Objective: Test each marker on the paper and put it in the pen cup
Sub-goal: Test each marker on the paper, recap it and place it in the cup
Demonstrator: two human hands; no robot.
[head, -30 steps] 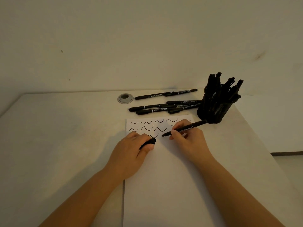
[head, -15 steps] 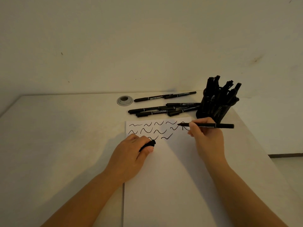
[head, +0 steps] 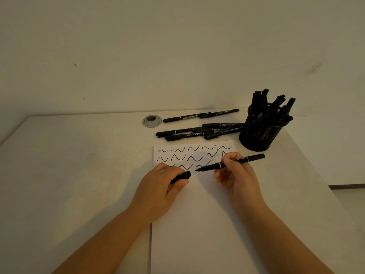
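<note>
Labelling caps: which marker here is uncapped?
The marker gripped by the right hand: bare tip showing, its cap in the left hand.

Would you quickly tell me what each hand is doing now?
Left hand: grips a black marker cap.
Right hand: holds an uncapped black marker.

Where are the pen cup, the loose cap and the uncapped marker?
pen cup (head: 256,140): head view, mesh wall.
cap (head: 182,176): head view, its exposed end.
marker (head: 212,166): head view, barrel near tip.

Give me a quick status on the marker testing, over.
Right hand holds uncapped marker, tip toward cap in left hand. Paper shows squiggles. Pen cup packed; loose markers wait behind. Nothing in the way.
</note>
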